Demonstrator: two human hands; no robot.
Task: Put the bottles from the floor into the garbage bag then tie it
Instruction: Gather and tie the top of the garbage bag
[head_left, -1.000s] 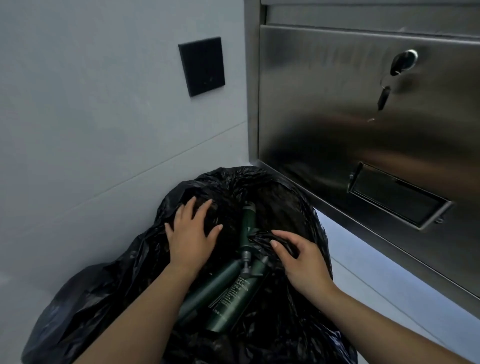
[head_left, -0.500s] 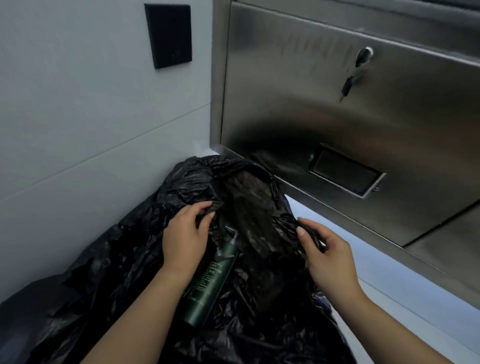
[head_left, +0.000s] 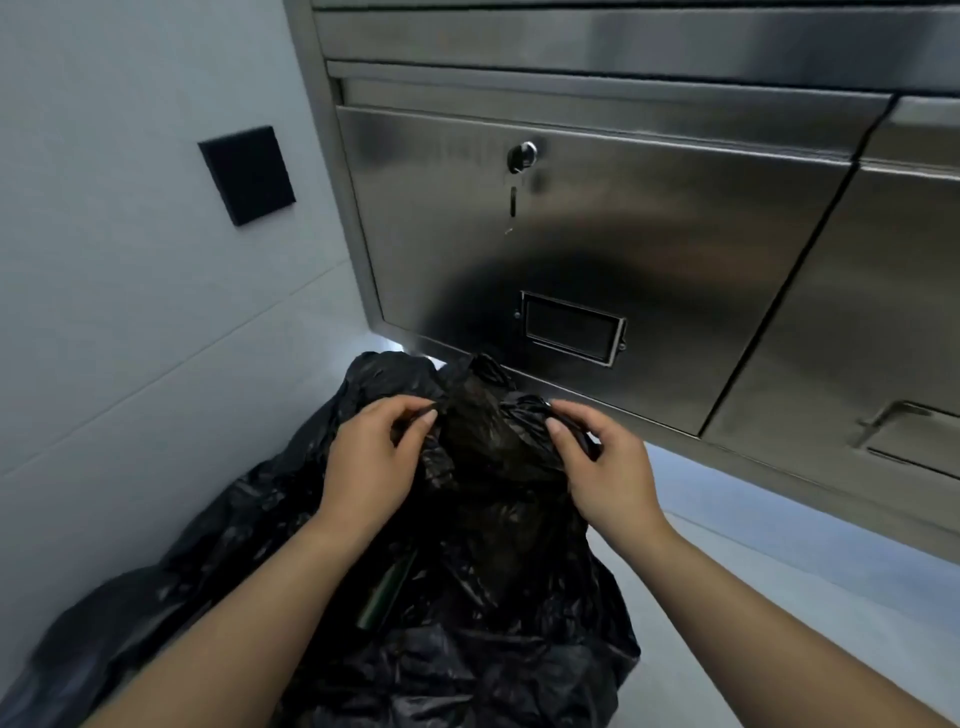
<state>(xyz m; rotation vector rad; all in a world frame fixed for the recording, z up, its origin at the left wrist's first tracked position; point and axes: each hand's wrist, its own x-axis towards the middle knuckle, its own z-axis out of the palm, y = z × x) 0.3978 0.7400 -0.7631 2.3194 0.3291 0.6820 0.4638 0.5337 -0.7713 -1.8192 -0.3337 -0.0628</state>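
the crinkled black plastic garbage bag (head_left: 498, 660) slumps on the pale floor (head_left: 779, 597) in the corner, just below the brushed steel cabinet (head_left: 597, 234). the left hand (head_left: 371, 457) pinches a fold of the bag's mouth between thumb and fingertips; the right hand (head_left: 602, 462) grips the opposite fold in curled fingers, with a raised flap of plastic between them. one dark green cylindrical bottle (head_left: 387, 590) lies inside the opening, nearer than the left hand, its long axis running near to far. gathering for the knot looks to be the step in hand — the two folds face each other left and right, each hand about equally close to the middle.
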